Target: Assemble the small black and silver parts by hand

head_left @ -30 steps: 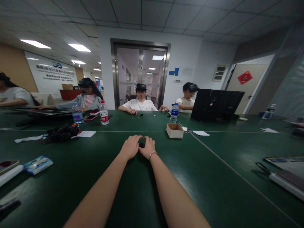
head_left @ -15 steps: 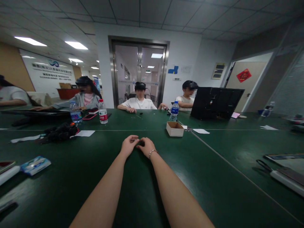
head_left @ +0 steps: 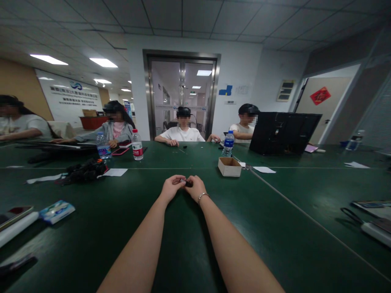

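Both arms reach forward over the green table (head_left: 183, 244), and the fingertips meet in the middle of the view. My left hand (head_left: 172, 188) is closed in a pinch at the left end of a small dark object (head_left: 188, 184). Curled round the right side of that object is my right hand (head_left: 196, 188), which wears a bracelet (head_left: 203, 197) at the wrist. Fingers cover most of the object, so its kind cannot be made out. An open cardboard box (head_left: 229, 167) stands beyond my right hand.
Bottles (head_left: 137, 145) stand toward the far side. A black monitor (head_left: 284, 133) is at the far right, a dark cable bundle (head_left: 85, 171) at the left. Near left lie a blue-white packet (head_left: 57, 212) and a phone (head_left: 14, 216). Several people (head_left: 183, 132) sit across the table.
The view has shifted, so the whole scene sits slightly more to the right. My fingertips have come together, and more of the small dark object shows between them.
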`<state>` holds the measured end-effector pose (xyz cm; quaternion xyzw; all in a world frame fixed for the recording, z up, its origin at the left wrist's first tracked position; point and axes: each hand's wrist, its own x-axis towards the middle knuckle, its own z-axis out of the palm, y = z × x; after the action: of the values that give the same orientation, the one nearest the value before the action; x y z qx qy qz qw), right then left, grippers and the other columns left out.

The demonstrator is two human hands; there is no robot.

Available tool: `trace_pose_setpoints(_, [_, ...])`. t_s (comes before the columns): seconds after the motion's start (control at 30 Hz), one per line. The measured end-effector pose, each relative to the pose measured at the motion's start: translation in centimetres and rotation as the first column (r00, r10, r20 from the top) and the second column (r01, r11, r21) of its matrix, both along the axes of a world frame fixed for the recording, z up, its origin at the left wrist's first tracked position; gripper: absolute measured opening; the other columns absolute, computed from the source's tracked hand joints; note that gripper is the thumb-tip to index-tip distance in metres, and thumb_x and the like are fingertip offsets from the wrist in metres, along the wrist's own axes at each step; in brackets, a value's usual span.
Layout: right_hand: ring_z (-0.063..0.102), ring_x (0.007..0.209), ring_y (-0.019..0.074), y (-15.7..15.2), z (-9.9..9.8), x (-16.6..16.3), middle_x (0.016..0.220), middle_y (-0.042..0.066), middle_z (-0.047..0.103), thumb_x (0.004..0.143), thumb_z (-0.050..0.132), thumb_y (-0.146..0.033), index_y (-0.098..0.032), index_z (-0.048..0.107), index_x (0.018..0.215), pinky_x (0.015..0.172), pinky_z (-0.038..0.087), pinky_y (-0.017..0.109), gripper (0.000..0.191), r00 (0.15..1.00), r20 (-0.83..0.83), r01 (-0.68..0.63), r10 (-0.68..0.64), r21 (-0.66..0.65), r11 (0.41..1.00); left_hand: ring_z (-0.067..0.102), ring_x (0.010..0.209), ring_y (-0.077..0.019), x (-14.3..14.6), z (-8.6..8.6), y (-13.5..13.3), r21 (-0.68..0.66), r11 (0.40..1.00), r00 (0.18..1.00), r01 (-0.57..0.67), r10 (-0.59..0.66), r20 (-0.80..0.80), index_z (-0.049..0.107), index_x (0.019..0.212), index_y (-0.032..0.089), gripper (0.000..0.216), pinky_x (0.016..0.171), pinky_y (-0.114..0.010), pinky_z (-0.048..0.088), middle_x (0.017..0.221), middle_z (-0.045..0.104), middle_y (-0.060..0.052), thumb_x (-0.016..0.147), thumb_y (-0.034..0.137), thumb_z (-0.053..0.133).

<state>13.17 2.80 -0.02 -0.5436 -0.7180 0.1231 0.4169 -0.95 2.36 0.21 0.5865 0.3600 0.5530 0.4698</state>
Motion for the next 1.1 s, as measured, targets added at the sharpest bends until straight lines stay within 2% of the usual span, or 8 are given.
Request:
trace_pose_setpoints(0.1, [0.048,0.065,0.0121,0.4,-0.3,0.1,0.073,-0.001,0.048,0.058,0.071,-0.025,-0.019,0.062,0.077,0.063,0.040,0.025,0.022,0.999,-0.037,-0.004,0.003,-0.011,1.000,0.062,0.089,-0.0195,0.1,0.0,0.0,0.006,1.000,1.000,-0.006,0.006,-0.017,0.065,0.087,0.014,0.028,0.089,-0.038,0.046,0.092,0.068,-0.009,0.060,0.020,0.072])
trace_pose_setpoints(0.23, [0.050,0.061,0.0123,0.9,-1.0,0.3,0.070,-0.003,0.051,0.055,0.071,-0.028,-0.020,0.058,0.089,0.056,0.040,0.024,0.037,0.979,-0.203,0.004,-0.020,-0.076,0.997,0.063,0.087,-0.0188,0.2,0.0,-0.1,0.014,0.999,0.998,-0.045,0.045,-0.041,0.066,0.085,0.014,0.025,0.089,-0.037,0.045,0.089,0.068,-0.009,0.060,0.018,0.071])
trace_pose_setpoints(0.4, [0.048,0.056,0.0101,1.2,-1.5,0.4,0.065,-0.005,0.054,0.052,0.068,-0.022,-0.019,0.054,0.072,0.053,0.039,0.022,0.025,0.967,-0.254,-0.039,0.024,-0.055,0.998,0.062,0.086,-0.0184,0.2,-0.2,0.1,0.025,0.996,0.994,-0.083,0.084,-0.065,0.066,0.084,0.014,0.024,0.089,-0.037,0.046,0.090,0.068,-0.009,0.060,0.017,0.070])
trace_pose_setpoints(0.5, [0.048,0.054,0.0091,1.0,-1.2,0.4,0.063,-0.005,0.055,0.052,0.069,-0.022,-0.019,0.056,0.070,0.051,0.039,0.021,0.023,0.966,-0.254,-0.074,0.057,-0.060,0.995,0.063,0.086,-0.0187,0.2,-0.4,0.3,0.033,0.996,0.995,-0.077,0.079,-0.058,0.066,0.084,0.014,0.025,0.088,-0.037,0.046,0.090,0.068,-0.009,0.060,0.018,0.071])
trace_pose_setpoints(0.77, [0.054,0.046,0.0069,0.1,0.0,0.2,0.071,-0.001,0.063,0.058,0.068,-0.017,-0.017,0.065,0.082,0.045,0.043,0.019,0.024,0.924,-0.374,-0.158,0.076,-0.192,0.969,0.062,0.087,-0.0198,0.0,-0.5,0.6,0.013,0.996,0.994,-0.093,0.093,-0.061,0.066,0.085,0.015,0.029,0.087,-0.036,0.046,0.090,0.068,-0.009,0.059,0.026,0.074])
trace_pose_setpoints(0.93, [0.057,0.046,0.0070,0.5,-0.2,0.4,0.079,0.001,0.067,0.060,0.068,-0.013,-0.018,0.066,0.086,0.045,0.046,0.019,0.026,0.885,-0.456,-0.203,0.094,-0.196,0.959,0.061,0.091,-0.0208,-0.2,-0.2,0.4,-0.060,0.995,0.995,-0.075,0.071,-0.069,0.066,0.093,0.016,0.033,0.081,-0.034,0.048,0.096,0.067,-0.009,0.066,0.036,0.069])
trace_pose_setpoints(1.1, [0.058,0.045,0.0069,0.6,-0.2,0.6,0.075,0.002,0.066,0.064,0.068,-0.017,-0.016,0.067,0.088,0.043,0.046,0.017,0.023,0.836,-0.533,-0.272,0.132,-0.192,0.943,0.061,0.088,-0.0199,-0.2,-0.1,0.4,-0.098,0.990,0.993,-0.100,0.094,-0.070,0.067,0.092,0.016,0.035,0.078,-0.032,0.048,0.092,0.067,-0.009,0.064,0.037,0.070])
